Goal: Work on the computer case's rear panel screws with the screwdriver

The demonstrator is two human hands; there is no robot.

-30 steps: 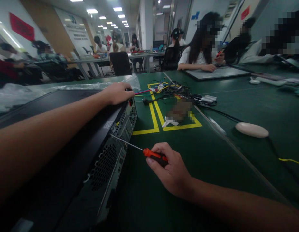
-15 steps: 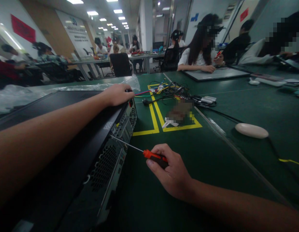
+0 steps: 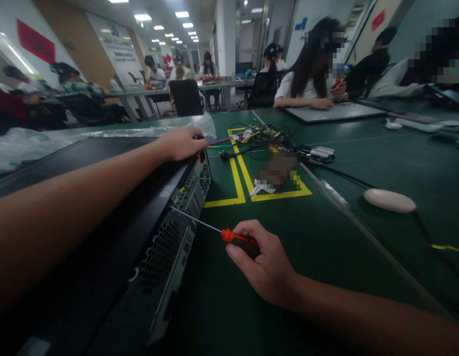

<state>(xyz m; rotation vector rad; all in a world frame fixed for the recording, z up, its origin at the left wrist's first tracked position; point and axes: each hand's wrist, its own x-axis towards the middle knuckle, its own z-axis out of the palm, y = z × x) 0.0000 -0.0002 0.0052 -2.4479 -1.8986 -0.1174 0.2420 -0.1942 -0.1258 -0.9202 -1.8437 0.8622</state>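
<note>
Holding an orange-and-black screwdriver (image 3: pixel 231 237) in the right hand (image 3: pixel 267 261), with fingers and thumb closed round the handle. Gripping it from behind, likely to give the thin shaft room to reach across without bumping knuckles on the metal. Pointing the tip at the back panel (image 3: pixel 191 195) of a black computer case (image 3: pixel 121 222), up near the top edge. Too small to tell whether sitting in a screw or just touching.

Resting the left hand (image 3: pixel 180 144) on the far end of the case, with fingers bent toward the corner. Cannot tell how wide, or whether pinching anything, with the fingertips partly hidden. Probably leaning there to stop the big box from sliding or rocking.

About the case: set down on the left of the green table (image 3: pixel 307 232), with the honeycomb vent (image 3: pixel 162 249) turned toward the right hand, likely for an easy reach.

Lying past the far corner, perhaps to leave elbow room: tangled cables (image 3: pixel 273 136) and a black plug (image 3: pixel 225 156) by yellow tape (image 3: pixel 224 203). Behind the case, crinkly clear plastic (image 3: pixel 25 143).
</note>
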